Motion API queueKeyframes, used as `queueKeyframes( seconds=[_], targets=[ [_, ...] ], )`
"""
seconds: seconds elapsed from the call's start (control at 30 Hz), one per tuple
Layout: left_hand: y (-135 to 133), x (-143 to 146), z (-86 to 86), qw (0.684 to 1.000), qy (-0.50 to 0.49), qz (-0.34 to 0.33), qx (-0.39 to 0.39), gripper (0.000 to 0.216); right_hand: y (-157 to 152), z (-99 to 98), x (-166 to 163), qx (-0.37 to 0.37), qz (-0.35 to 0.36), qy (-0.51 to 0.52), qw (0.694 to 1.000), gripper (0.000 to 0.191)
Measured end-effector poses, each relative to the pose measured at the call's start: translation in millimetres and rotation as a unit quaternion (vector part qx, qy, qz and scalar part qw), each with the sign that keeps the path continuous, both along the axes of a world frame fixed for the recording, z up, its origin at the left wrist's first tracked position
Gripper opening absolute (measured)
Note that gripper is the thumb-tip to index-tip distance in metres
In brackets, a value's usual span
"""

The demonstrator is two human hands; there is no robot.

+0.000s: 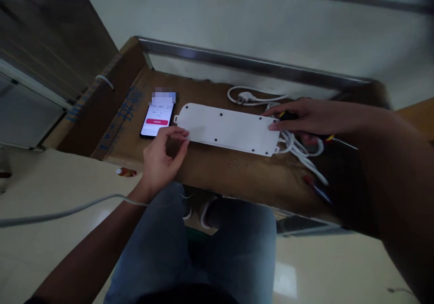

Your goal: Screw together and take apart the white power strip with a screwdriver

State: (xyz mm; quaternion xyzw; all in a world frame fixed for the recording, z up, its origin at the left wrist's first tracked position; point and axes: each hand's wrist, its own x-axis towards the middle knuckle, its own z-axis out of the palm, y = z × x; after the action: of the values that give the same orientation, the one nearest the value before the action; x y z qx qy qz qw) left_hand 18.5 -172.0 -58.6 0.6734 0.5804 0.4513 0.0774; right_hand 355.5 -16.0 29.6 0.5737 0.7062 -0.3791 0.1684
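Note:
A white power strip (233, 130) lies underside up on the cardboard, with dark screw holes along its edges. At its near left corner, my left hand (162, 154) is closed, thumb and fingertips gripping the end. My right hand (305, 121) rests its fingers on the right end while wrapped round a screwdriver (288, 115) with a black and yellow handle. The thin metal shaft points off to the right, and part of the handle is hidden by the hand. Several small screws (237, 165) lie just in front of the strip.
A phone (158, 118) showing a running timer lies left of the strip. The white cord (298, 152) coils at the right, its plug (246, 97) behind. A blurred red and blue tool (318, 190) is near the front right. A raised cardboard wall (98, 100) bounds the left.

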Motion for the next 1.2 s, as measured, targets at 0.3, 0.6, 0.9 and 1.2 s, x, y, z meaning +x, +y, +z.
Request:
queueKeyframes(
  seconds=[0.3, 0.6, 0.9, 1.2],
  targets=[
    [1.3, -0.1, 2.5, 0.997, 0.075, 0.009, -0.007, 0.023, -10.8, 10.0, -18.4, 0.055, 0.017, 0.021, 0.998, 0.056],
    [0.3, 1.0, 6.1, 0.996, 0.085, 0.001, -0.008, 0.022, -16.8, 26.0, -23.4, 0.115, 0.006, 0.050, 0.992, 0.044],
    [-3.2, 4.7, 9.0, 0.984, 0.113, -0.080, 0.108, 0.013, -31.2, 75.1, 7.6, 0.215, -0.189, 0.302, 0.909, 0.040],
    [-4.5, 53.9, 10.7, 0.971, 0.069, -0.230, -0.016, 0.007, -55.7, 115.3, 40.2, 0.279, -0.267, 0.587, 0.711, 0.043]
  ],
)
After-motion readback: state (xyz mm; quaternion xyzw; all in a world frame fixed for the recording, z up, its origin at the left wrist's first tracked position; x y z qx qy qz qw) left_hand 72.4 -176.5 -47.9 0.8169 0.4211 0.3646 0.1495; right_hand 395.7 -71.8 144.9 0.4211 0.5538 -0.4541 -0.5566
